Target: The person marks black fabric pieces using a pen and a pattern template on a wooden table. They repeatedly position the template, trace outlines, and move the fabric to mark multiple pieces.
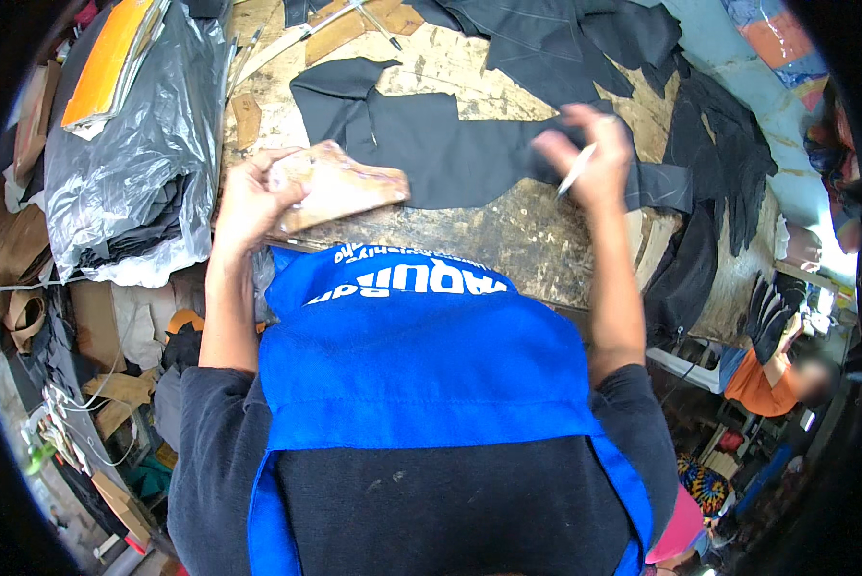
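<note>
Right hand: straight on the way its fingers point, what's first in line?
Probably the black sheet lying on the worn tabletop, ahead and to the left of the right hand. The hand's height is unclear from this one view, so it might pass over.

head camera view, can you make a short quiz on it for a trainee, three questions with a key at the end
1. Which hand holds the tan flat piece?
2. True or false: the orange-covered booklet lies on the clear plastic wrapping at the left of the view.
3. Fill in the colour: the right hand holds a slim ____ pen-like tool.

Key:
1. The left hand.
2. True.
3. White.
</note>
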Demonstrator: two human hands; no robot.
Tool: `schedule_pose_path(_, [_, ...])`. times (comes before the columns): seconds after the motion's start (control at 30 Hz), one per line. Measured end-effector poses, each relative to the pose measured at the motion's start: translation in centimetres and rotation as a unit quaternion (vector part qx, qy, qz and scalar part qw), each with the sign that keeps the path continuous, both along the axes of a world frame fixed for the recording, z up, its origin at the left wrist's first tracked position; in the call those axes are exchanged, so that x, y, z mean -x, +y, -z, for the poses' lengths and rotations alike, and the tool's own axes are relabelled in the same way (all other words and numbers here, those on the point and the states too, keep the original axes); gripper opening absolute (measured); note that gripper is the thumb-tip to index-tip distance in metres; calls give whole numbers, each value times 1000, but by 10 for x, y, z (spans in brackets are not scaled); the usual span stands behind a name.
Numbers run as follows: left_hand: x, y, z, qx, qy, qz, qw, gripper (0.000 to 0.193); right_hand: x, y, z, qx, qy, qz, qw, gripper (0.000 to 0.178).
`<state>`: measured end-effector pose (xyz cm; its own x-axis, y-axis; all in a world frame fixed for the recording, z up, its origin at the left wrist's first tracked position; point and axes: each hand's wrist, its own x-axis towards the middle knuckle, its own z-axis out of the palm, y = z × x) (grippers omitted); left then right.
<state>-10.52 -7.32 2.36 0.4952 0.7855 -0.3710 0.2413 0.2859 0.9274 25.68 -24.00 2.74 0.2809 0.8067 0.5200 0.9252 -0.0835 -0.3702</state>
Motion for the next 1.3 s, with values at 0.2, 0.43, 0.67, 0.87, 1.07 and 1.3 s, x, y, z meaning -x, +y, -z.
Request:
schedule_pose_path(0.2, [-46, -33, 13, 23, -54, 136, 989, 47, 127, 31, 6, 154, 45, -274, 948, 71])
schedule_pose_path(0.43, [-59, -31, 43, -39, -47, 90, 994, 25, 110, 29, 27, 163, 170, -276, 932, 87])
schedule_pose_path(0.67, [-71, 66, 63, -592, 198, 70, 778, 56, 107, 34, 60, 63, 147, -150, 976, 88])
schedule_pose_path(0.87, [-78, 133, 53, -457, 349, 67, 816, 73, 108, 32, 63, 48, 129, -145, 980, 89])
schedule_pose_path(1.07, [-74, 156, 39, -279, 328, 70, 900, 51, 108, 33, 62, 64, 146, -143, 977, 90])
schedule_pose_path(1.3, [-85, 136, 46, -29, -50, 59, 997, 38, 106, 36, 59, 116, 142, -142, 973, 88])
